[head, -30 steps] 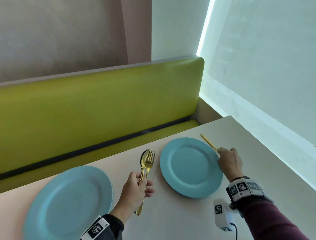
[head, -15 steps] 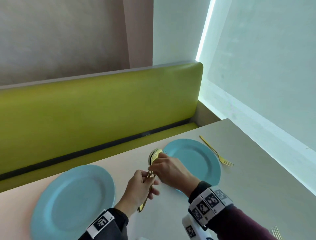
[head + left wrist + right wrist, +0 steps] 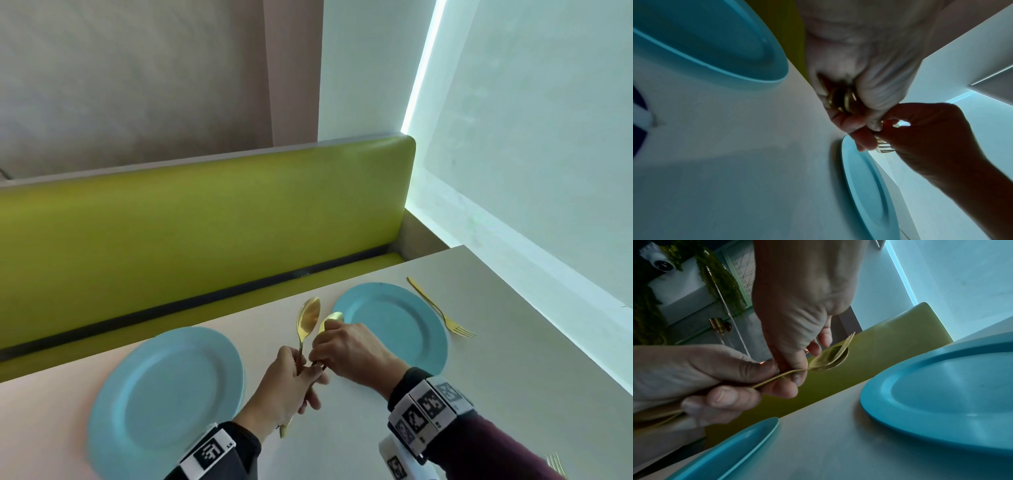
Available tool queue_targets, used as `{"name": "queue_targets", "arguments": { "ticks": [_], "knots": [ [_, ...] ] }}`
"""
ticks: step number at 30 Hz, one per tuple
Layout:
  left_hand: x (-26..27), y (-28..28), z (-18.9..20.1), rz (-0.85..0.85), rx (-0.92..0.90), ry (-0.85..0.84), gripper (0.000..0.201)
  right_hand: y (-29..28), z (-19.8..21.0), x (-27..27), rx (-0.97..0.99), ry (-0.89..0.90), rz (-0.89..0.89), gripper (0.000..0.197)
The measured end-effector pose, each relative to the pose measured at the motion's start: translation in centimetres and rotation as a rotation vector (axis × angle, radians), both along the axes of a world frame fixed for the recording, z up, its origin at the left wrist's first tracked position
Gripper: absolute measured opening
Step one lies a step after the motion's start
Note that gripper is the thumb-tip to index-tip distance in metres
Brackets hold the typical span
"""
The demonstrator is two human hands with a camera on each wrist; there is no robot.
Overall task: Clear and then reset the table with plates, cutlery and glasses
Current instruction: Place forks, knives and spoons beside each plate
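Behind the pale table (image 3: 513, 377), a green bench (image 3: 205, 219) meets white walls (image 3: 531, 120).

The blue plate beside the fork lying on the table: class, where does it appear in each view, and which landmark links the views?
Head: the blue plate lies right of centre, partly behind the right wrist.
Left wrist: the plate is lower middle, seen almost edge-on.
Right wrist: the plate fills the right side.
Shared landmark: the green bench back, visible in all three.

Two blue plates (image 3: 164, 394) (image 3: 394, 325); two gold spoons (image 3: 307, 320) (image 3: 330, 320); three gold forks (image 3: 442, 310) (image 3: 556, 464) (image 3: 846, 341); two hands (image 3: 284, 387) (image 3: 352, 353).
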State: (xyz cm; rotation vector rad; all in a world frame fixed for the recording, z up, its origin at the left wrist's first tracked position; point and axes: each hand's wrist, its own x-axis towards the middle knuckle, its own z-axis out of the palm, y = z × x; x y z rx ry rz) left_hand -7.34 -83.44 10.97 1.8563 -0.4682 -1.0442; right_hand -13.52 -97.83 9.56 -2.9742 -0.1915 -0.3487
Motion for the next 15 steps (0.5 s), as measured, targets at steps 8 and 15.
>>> {"name": "queue_targets", "arguments": {
  "ticks": [8,15],
  "knots": [
    [1.6,2.8,-0.5,0.054,0.091,-0.151,0.011,-2.8,3.6,1.1,0.012,-0.099,-0.579,0.016],
    [3.2,4.5,-0.3,0.187,0.113,-0.194,0.013,0.8,1.0,1.5,0.458,0.374,-0.864,0.016]
  ]
}}
